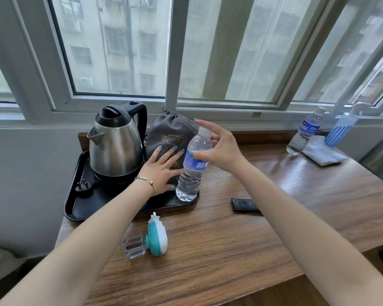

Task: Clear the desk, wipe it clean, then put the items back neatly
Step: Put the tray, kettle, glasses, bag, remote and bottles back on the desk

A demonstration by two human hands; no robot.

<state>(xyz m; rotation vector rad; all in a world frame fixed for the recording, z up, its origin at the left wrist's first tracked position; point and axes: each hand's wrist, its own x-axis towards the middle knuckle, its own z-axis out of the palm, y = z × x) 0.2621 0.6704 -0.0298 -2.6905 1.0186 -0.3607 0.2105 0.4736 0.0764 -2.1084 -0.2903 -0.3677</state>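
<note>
Capped water bottle (191, 166) upright on black tray's (80, 199) corner, apparently full.

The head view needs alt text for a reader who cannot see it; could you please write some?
A person's left hand rests flat on a grey pouch while the open right hand hovers at a water bottle, both beside a kettle on a black tray on a wooden desk.

Both forearms are bare, the nails on the left hand (161, 171) and right hand (221, 149) painted teal, with a thin gold bracelet (149, 184) on the left wrist.
</note>
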